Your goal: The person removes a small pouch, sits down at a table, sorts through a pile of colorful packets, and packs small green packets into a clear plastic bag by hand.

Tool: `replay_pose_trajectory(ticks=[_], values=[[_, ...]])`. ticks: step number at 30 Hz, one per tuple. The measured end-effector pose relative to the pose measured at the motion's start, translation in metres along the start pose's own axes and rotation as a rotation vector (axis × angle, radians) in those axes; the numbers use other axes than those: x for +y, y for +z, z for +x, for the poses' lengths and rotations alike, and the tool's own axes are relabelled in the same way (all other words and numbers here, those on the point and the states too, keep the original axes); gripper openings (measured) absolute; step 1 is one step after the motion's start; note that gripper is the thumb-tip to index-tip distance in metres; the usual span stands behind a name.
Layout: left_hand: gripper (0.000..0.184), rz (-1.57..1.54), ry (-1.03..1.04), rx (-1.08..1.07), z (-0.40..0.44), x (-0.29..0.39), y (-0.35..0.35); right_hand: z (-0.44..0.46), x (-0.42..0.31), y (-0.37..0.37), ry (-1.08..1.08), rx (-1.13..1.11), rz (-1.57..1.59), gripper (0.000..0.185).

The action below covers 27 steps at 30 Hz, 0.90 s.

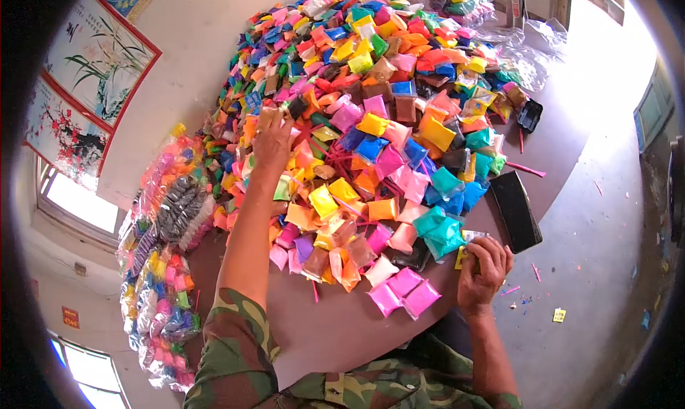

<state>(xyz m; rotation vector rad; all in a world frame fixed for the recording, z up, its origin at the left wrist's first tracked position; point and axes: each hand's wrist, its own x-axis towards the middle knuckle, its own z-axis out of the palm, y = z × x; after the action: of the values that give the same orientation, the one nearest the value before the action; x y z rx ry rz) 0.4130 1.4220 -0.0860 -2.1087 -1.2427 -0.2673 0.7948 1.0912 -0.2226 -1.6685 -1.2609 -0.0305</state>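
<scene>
Two hands (pixel 272 139) at packets (pixel 390 163), red wall sign (pixel 70 317) illegible

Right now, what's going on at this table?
A person in camouflage-patterned sleeves is handling a big heap of small, multicoloured plastic packets on a brownish tabletop. The left hand reaches into the heap's left side, fingers at the packets; can't tell if it grips one. The right hand is curled near the right edge, by a small yellow-and-white item; its grip is unclear too. A flat, black, rectangular object lies just beyond it.
</scene>
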Motion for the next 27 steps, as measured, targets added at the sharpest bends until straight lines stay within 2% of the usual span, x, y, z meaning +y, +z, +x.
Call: replay_pose_trajectory(ticks=[3, 6, 7, 10, 13, 16, 17, 20, 21, 24, 27], values=[[0.035, -0.007, -0.085, -0.039, -0.014, -0.011, -0.006, -0.001, 0.001, 0.0, 0.003, -0.006, 0.017, 0.017], [0.033, 0.068, -0.056, -0.006, -0.028, -0.015, -0.017, -0.001, -0.001, -0.001, 0.006, -0.012, 0.024, 0.017], [0.028, 0.165, 0.0, 0.082, -0.028, -0.015, -0.018, -0.001, -0.001, -0.001, 0.006, -0.012, 0.019, 0.017], [0.024, -0.179, 0.039, 0.06, -0.025, 0.006, -0.023, 0.0, 0.001, 0.0, -0.001, -0.011, 0.003, 0.017], [0.018, -0.474, 0.033, -0.295, -0.014, 0.049, -0.03, -0.002, 0.001, -0.002, -0.01, -0.033, -0.003, 0.017], [0.021, -0.342, -0.027, -0.292, -0.019, 0.069, -0.013, -0.001, 0.0, -0.002, -0.011, -0.039, 0.004, 0.017], [0.029, -0.223, -0.036, -0.323, -0.02, 0.067, -0.01, -0.001, 0.0, -0.002, -0.012, -0.039, 0.011, 0.017], [0.041, -0.134, -0.029, -0.213, -0.018, 0.062, -0.002, -0.001, 0.001, -0.002, -0.006, -0.031, -0.003, 0.015], [0.051, -0.13, -0.044, -0.191, -0.017, 0.06, 0.001, -0.001, 0.001, -0.001, -0.007, -0.029, -0.007, 0.015], [0.054, -0.114, -0.048, -0.278, -0.015, 0.055, 0.002, -0.001, 0.0, -0.001, 0.014, -0.033, -0.019, 0.014], [0.04, -0.095, -0.08, -0.218, -0.011, 0.055, 0.007, -0.003, 0.005, 0.001, -0.005, -0.019, -0.009, 0.015]])
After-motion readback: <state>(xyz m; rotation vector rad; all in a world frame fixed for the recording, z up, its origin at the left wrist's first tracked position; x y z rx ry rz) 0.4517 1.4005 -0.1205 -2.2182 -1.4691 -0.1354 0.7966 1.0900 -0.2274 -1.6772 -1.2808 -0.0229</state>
